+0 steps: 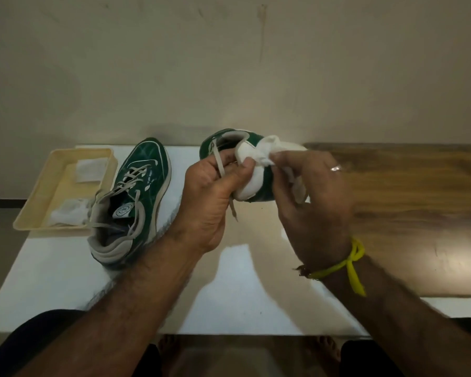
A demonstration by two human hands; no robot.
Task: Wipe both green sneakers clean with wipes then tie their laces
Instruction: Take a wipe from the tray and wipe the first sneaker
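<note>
Item one: green sneaker on the table (136,197), left of centre frame. It lies sole down on the white table (65,268), long axis running from lower left to upper right of the frame, toe toward the top, heel collar toward the bottom. Its grey laces (132,183) are threaded but loose, ends trailing over the opening.

Item two: held green sneaker (264,180), centre frame, lifted clear of the table. We see its white sole edge and green side turned toward the camera; the opening faces up and left, and one lace end hangs below it. We cannot tell which end is the toe.

Item three: left hand (210,197), centre frame, fingers closed around the held sneaker at its collar and lace.

Item four: right hand (310,202), right of centre, fingers pinched on a white wipe (269,152) pressed against the held sneaker's sole edge. A ring and a yellow wrist cord (348,265) are on this arm.

Item five: cream tray (36,210), left of frame on the table, just beside the resting sneaker. It holds one flat folded wipe (90,170) at its upper end and one crumpled wipe (68,210) at its lower end.
</note>
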